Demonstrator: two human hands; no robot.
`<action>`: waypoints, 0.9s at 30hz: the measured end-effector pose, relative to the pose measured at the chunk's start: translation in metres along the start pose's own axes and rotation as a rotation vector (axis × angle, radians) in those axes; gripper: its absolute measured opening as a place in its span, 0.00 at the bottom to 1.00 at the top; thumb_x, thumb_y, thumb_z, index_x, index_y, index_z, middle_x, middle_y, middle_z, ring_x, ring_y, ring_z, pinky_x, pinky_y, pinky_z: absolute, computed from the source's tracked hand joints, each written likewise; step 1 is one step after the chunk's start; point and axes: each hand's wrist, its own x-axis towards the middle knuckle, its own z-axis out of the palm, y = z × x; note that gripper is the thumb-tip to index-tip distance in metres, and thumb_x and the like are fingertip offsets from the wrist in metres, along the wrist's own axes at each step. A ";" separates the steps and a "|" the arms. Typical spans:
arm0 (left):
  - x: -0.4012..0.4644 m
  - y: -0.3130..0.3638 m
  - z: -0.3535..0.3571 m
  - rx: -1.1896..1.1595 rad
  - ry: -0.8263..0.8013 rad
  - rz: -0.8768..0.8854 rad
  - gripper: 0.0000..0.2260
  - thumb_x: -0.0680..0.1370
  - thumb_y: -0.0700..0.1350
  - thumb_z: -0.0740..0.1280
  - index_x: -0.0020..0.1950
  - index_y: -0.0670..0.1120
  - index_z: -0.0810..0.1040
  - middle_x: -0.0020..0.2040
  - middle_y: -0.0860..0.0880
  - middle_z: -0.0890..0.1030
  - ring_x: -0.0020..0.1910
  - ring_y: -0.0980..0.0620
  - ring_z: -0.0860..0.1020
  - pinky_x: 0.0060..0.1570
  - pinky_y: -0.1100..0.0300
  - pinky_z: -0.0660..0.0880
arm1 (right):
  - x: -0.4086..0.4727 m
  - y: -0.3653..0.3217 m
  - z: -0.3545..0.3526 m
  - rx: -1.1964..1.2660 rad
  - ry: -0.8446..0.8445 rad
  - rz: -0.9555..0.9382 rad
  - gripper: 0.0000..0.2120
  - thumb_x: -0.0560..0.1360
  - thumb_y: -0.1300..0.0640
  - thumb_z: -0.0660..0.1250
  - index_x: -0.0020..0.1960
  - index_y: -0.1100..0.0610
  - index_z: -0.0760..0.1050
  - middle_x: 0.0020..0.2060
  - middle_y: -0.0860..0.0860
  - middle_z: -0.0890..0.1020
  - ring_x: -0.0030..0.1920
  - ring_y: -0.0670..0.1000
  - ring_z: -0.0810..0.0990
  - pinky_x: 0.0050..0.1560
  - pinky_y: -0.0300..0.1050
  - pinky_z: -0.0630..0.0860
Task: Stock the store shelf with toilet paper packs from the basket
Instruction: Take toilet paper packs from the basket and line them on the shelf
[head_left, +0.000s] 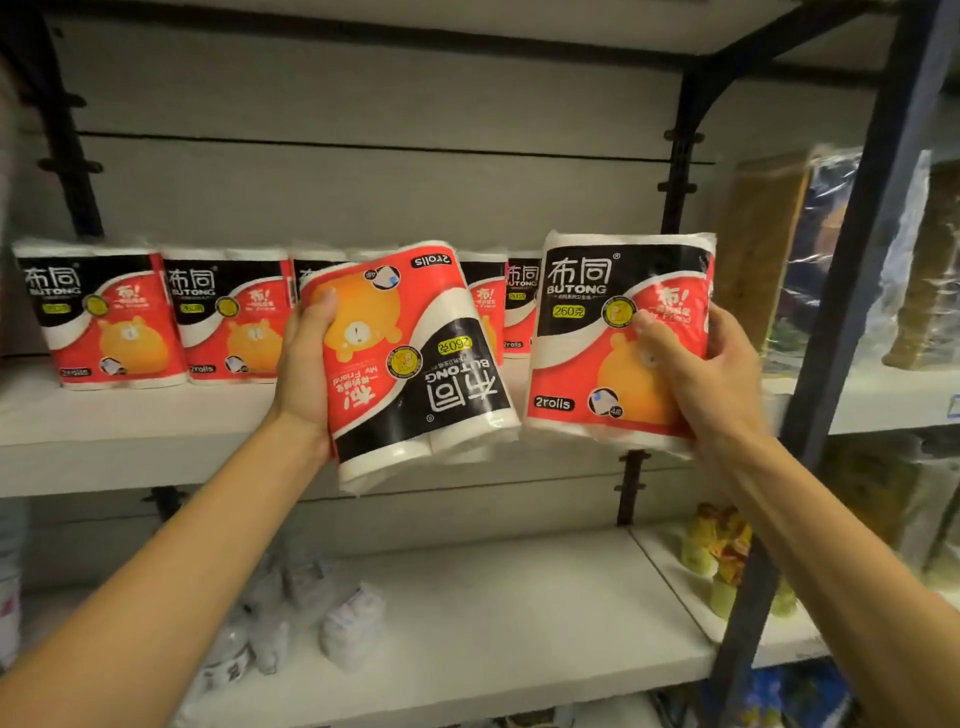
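Head cam: left hand (306, 364) grips upside-down pack (415, 364), right hand (696, 374) grips upright pack (618, 338); shelf (130, 431) gap at 12 o'clock, right nearer.

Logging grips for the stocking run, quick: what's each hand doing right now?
Left hand: closed on the upside-down toilet paper pack.
Right hand: closed on the upright toilet paper pack.

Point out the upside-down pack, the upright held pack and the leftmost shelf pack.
upside-down pack (415, 358): head view, front label middle.
upright held pack (597, 332): head view, front label.
leftmost shelf pack (104, 317): head view, front label middle.
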 end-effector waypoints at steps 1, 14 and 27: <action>0.007 -0.005 0.005 -0.007 0.032 0.012 0.34 0.69 0.61 0.72 0.71 0.46 0.72 0.62 0.40 0.80 0.56 0.40 0.82 0.50 0.45 0.80 | 0.016 0.005 -0.001 0.010 -0.012 -0.002 0.26 0.69 0.46 0.77 0.63 0.50 0.72 0.55 0.49 0.83 0.50 0.49 0.85 0.49 0.47 0.83; 0.064 -0.046 0.027 0.001 0.222 0.070 0.42 0.61 0.66 0.76 0.71 0.52 0.73 0.62 0.42 0.81 0.59 0.39 0.81 0.60 0.36 0.74 | 0.170 0.075 0.045 -0.116 -0.193 -0.003 0.36 0.63 0.52 0.82 0.64 0.51 0.66 0.51 0.45 0.77 0.52 0.48 0.80 0.50 0.45 0.78; 0.088 -0.042 0.017 0.008 0.304 0.059 0.37 0.63 0.66 0.75 0.69 0.54 0.74 0.59 0.45 0.83 0.56 0.42 0.83 0.57 0.40 0.77 | 0.221 0.112 0.064 -0.211 -0.424 0.102 0.26 0.71 0.58 0.77 0.63 0.50 0.69 0.47 0.44 0.79 0.43 0.42 0.79 0.37 0.36 0.75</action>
